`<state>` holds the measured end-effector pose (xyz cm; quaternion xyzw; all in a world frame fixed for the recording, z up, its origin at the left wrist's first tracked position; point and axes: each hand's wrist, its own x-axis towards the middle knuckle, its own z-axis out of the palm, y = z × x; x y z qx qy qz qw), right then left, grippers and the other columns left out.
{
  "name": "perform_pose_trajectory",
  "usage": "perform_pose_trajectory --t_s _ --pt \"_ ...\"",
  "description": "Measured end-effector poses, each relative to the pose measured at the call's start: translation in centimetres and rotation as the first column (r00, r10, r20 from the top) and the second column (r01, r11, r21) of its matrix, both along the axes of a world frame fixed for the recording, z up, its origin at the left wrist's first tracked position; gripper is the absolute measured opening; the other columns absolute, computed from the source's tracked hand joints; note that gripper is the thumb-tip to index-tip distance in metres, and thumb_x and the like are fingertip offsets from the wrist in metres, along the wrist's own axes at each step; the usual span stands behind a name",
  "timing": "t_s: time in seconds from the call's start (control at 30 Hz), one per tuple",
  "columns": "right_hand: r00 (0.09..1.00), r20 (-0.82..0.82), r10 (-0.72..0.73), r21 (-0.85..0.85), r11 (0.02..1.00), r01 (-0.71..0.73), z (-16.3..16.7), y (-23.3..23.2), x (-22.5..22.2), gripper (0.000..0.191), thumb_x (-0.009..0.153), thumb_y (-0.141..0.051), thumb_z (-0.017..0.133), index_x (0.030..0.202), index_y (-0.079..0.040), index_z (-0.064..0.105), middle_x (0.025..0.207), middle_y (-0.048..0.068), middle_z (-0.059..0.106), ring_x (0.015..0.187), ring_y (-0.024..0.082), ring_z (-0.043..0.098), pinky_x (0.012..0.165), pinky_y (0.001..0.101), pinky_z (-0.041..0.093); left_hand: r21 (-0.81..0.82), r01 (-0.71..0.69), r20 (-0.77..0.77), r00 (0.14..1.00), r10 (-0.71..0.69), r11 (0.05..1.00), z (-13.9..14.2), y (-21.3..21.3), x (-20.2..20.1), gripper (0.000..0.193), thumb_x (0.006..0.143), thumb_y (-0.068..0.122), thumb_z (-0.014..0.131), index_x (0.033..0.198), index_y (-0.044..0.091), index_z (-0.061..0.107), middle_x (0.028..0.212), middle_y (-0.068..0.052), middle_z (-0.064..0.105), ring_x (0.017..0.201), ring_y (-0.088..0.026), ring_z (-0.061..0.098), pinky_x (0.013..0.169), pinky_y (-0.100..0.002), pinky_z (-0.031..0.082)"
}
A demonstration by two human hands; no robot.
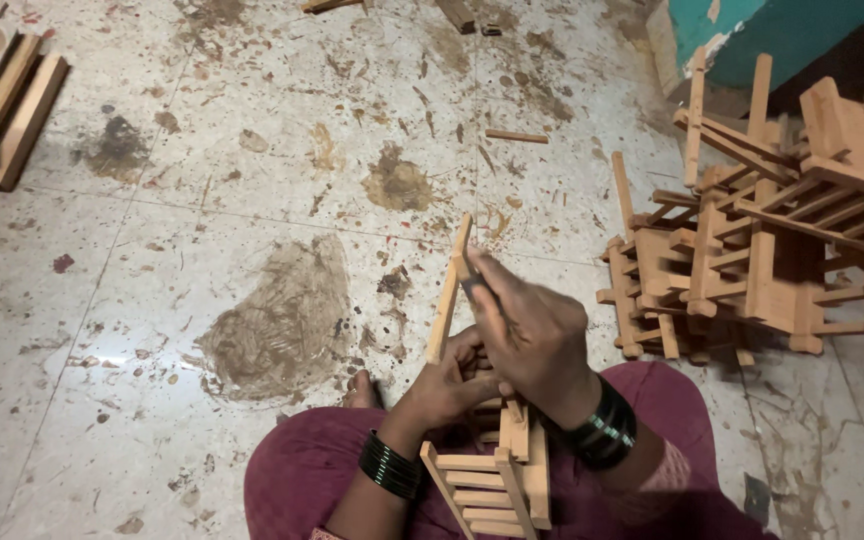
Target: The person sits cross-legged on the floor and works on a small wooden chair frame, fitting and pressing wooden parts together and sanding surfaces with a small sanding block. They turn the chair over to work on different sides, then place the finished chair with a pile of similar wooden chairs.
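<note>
My left hand point(449, 385) grips slatted wooden frame point(492, 480) on lap; right hand point(532, 335) pinches a wood strip point(449, 290), w/ finished frames point(762, 250) piled right

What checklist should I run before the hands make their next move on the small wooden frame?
1. Left hand gripping the wooden frame: ok, it steadies the upper part over the lap.
2. Right hand on the long wooden strip: ok, fingers press it near its top.
3. Strip seated in the frame: cannot tell, the hands hide the joint.
4. Strip angle: ok, leaning slightly, top away from the person.
5. Pile of finished frames clear of the hands: ok, it lies apart on the floor.
</note>
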<state>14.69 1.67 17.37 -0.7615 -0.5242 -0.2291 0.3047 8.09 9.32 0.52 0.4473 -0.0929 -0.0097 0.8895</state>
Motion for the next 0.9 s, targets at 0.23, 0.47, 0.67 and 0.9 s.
perform_pose_trajectory --t_s 0.23,0.47,0.67,0.9 --pt "0.996 0.034 0.079 0.085 0.993 -0.082 -0.5 -1.3 1.8 0.037 0.101 -0.006 0.072 0.137 -0.003 0.061 0.115 0.015 0.077 0.078 0.012 0.075 0.061 0.0247 0.057 0.057 0.020 -0.177 0.984 -0.010 0.998 1.0 -0.3 -0.1 0.066 0.085 0.009 0.079 0.144 0.004 0.049 0.124 -0.009 0.067 0.117 -0.021 0.066 0.105 -0.038 0.055" --pt "0.990 -0.069 0.122 -0.115 0.985 -0.130 -2.0 -4.8 1.0 0.040 0.095 -0.013 0.076 0.132 -0.002 0.066 0.096 0.011 0.077 0.069 0.011 0.072 0.059 0.0255 0.057 -0.037 -0.041 0.120 0.992 0.045 0.998 1.6 0.9 -0.8 0.071 0.099 0.044 0.058 0.153 0.001 0.041 0.137 -0.015 0.062 0.125 -0.026 0.063 0.109 -0.041 0.052" --pt "0.974 -0.171 0.147 0.093 0.987 -0.132 -1.8 -5.9 1.8 0.028 0.103 -0.017 0.076 0.127 -0.007 0.066 0.110 0.010 0.076 0.091 0.016 0.078 0.074 0.0258 0.063 -0.091 0.002 0.096 0.995 0.007 0.996 1.6 0.6 -0.6 0.099 0.099 0.075 0.037 0.159 -0.003 0.033 0.140 -0.023 0.059 0.124 -0.035 0.064 0.110 -0.050 0.052" --pt "0.964 -0.141 0.225 -0.326 0.909 -0.260 -5.1 -7.0 1.7 0.019 0.094 -0.024 0.076 0.105 -0.010 0.074 0.081 0.005 0.076 0.064 0.013 0.069 0.056 0.0282 0.054 -0.144 -0.006 0.188 0.982 0.033 0.990 1.5 0.9 -1.2 0.105 0.098 0.079 0.036 0.166 0.001 0.016 0.157 -0.021 0.048 0.139 -0.033 0.057 0.121 -0.049 0.045"
